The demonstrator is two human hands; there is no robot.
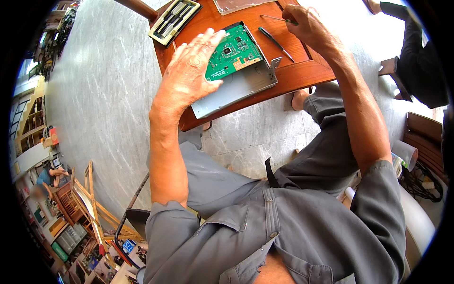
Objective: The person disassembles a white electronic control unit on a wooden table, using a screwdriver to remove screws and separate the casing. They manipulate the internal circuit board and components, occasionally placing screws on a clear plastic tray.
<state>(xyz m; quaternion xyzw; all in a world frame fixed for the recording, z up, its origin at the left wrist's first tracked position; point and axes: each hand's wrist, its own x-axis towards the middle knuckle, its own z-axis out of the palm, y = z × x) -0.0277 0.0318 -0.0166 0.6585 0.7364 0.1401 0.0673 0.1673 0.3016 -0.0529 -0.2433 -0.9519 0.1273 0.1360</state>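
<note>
A metal drive casing [243,90] with a green circuit board [231,52] lies on the wooden table in front of me. Over the board's left side rests my left hand [191,66], its fingers stretched out and the thumb apart; whether it presses on the board, I cannot tell. My right hand [305,26], to the right of the casing, is closed around a screwdriver [273,18]. Its thin shaft points left and most of its handle is hidden in my fingers. Between that hand and the casing lies a second screwdriver [276,44] with a black and green handle.
An open case of screwdrivers [175,21] sits at the table's far left corner. A clear plastic tray or lid [241,4] lies at the far edge of the wooden table [312,71]. Another person's dark-clothed leg [418,61] is at the right. Wooden frames [94,203] stand at lower left.
</note>
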